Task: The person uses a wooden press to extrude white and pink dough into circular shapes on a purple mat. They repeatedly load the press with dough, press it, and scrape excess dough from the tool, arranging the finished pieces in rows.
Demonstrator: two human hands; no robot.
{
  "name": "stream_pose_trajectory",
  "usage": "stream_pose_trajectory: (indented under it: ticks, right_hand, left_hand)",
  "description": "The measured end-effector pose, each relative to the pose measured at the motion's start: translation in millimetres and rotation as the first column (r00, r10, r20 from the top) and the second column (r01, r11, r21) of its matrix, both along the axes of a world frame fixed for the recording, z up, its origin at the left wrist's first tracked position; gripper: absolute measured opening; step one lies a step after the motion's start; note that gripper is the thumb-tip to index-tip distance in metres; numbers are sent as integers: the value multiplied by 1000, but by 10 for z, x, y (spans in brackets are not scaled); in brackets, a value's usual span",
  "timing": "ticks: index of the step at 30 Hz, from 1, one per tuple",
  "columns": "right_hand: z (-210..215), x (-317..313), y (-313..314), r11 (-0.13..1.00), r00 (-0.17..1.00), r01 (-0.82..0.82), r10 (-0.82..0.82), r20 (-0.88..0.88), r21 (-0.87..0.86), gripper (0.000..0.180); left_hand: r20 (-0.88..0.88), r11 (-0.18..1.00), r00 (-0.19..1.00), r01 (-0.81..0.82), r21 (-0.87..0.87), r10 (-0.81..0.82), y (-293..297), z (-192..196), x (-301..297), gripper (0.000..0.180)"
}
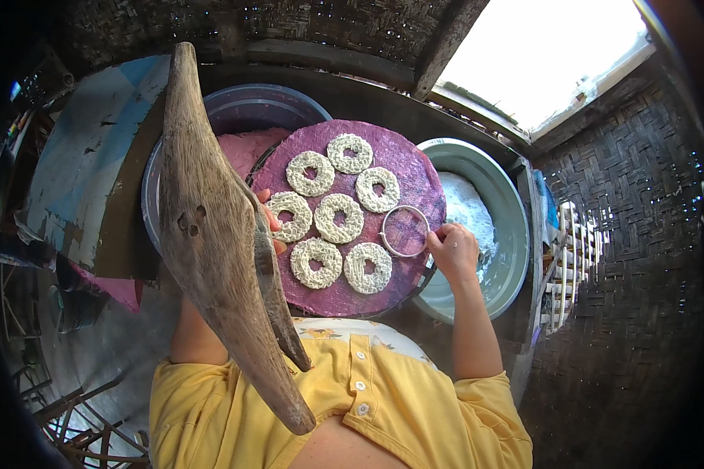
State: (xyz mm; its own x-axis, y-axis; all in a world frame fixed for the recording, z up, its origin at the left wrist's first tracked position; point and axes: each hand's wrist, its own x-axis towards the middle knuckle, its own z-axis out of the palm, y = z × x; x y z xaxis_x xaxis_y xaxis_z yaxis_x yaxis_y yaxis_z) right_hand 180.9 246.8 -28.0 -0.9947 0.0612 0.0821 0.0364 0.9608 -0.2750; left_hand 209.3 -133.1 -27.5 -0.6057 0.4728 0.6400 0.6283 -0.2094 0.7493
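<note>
Right hand is pinched shut on the thin round metal ring, laid flat on the purple cloth-covered round tray just left of it, while the left hand, mostly hidden behind weathered wooden beam, cannot be judged open or closed.

No package, label, sign or screen can be seen clearly in this view. Only at the far left rim, where the fisheye picture is dark and bent, there are some small colourful objects with spots of red, yellow and blue; they may be small packages, but this part is too dim and too small to tell their shape. Just above them, one small bluish patch shines at the edge; I cannot tell what it is.
</note>
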Motion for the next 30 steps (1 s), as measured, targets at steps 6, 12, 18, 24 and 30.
stream_pose_trajectory:
  ticks: [6, 12, 18, 24, 30]
  right_hand:
    - [87, 49, 65, 1000, 1000, -13, 14, -26, 27, 13]
    - [261, 304, 368, 849, 856, -517, 514, 51, 110, 17]
    - [169, 473, 395, 767, 777, -628, 628, 51, 128, 30]
    - [-23, 836, 156, 690, 687, -709, 722, -78, 144, 25]
    - [-213, 982, -480, 586, 520, -801, 783, -342, 122, 24]
  left_hand:
    - [4, 1000, 1000, -2, 2, 2, -1, 4, 14, 27]
    - [4, 1000, 1000, -19, 4, 19, 2, 10, 18, 29]
    - [3, 1000, 1000, -6, 5, 6, 34, 9, 16, 31]
    - [8, 1000, 1000, 18, -8, -18, 70, 28, -7, 33]
    - [11, 999, 999, 48, -15, -48, 136, 45, -40, 36]
